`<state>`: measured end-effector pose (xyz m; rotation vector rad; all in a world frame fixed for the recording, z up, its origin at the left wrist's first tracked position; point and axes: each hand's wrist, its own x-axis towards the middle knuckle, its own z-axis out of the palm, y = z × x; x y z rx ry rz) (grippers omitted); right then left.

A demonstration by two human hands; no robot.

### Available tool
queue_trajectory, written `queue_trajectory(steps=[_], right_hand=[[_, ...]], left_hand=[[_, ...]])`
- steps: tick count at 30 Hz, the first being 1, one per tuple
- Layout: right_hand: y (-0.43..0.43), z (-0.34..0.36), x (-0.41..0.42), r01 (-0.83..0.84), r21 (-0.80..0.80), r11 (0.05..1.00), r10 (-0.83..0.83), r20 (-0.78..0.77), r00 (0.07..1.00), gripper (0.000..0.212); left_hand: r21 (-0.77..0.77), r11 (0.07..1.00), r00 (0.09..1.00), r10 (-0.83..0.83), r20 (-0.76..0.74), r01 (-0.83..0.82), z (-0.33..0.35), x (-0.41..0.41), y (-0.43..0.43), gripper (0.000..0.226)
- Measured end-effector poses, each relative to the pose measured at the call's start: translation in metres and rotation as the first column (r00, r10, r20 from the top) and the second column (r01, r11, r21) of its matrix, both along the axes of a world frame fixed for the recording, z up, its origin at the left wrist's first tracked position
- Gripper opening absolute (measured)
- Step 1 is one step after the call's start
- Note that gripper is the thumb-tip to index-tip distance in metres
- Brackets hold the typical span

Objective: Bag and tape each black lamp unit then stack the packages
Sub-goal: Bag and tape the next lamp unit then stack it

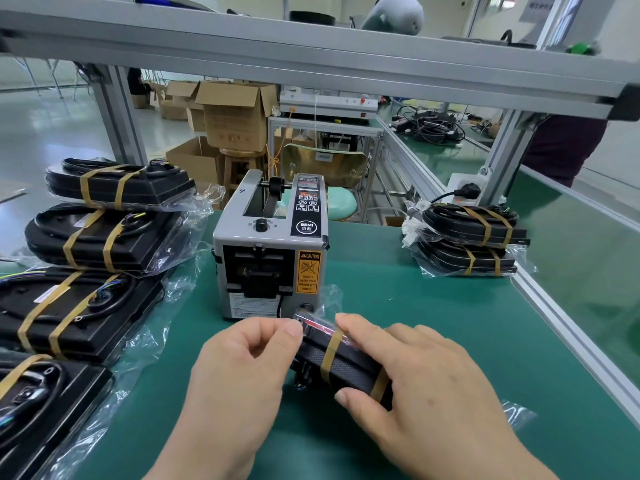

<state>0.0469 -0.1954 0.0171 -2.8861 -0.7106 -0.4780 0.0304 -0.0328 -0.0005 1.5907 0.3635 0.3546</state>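
Note:
A black lamp unit (341,367) in a clear bag, bound by two tan tape strips, stands on edge on the green mat in front of me. My left hand (242,368) pinches the clear bag film at the unit's upper left end. My right hand (422,375) lies over the unit's right side, forefinger on the top near a tape strip and thumb against its front face. The grey tape dispenser (272,251) stands just behind the unit. A stack of two bagged, taped units (471,240) sits at the right.
Several bagged, taped lamp units (104,237) lie in a row along the left side. The aluminium frame rail (554,323) borders the mat on the right. A power plug and socket (465,192) sit behind the right stack. Cardboard boxes stand beyond the bench.

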Motion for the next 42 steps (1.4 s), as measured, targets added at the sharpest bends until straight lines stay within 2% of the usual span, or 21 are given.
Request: queue_trajectory(steps=[9, 30, 42], right_hand=[[0.000, 0.000, 0.000, 0.006, 0.011, 1.000, -0.006, 0.023, 1.000, 0.063], [0.001, -0.001, -0.001, -0.006, 0.028, 1.000, 0.004, 0.050, 0.999, 0.061], [0.000, 0.000, -0.001, -0.003, 0.016, 1.000, 0.002, 0.033, 0.999, 0.062]], left_hand=[[-0.015, 0.999, 0.999, 0.047, 0.024, -0.046, -0.004, 0.003, -0.006, 0.014], [0.181, 0.969, 0.983, 0.155, 0.094, -0.170, -0.005, 0.005, -0.013, 0.018], [0.197, 0.962, 0.980, 0.169, 0.108, -0.188, -0.007, 0.006, -0.014, 0.017]])
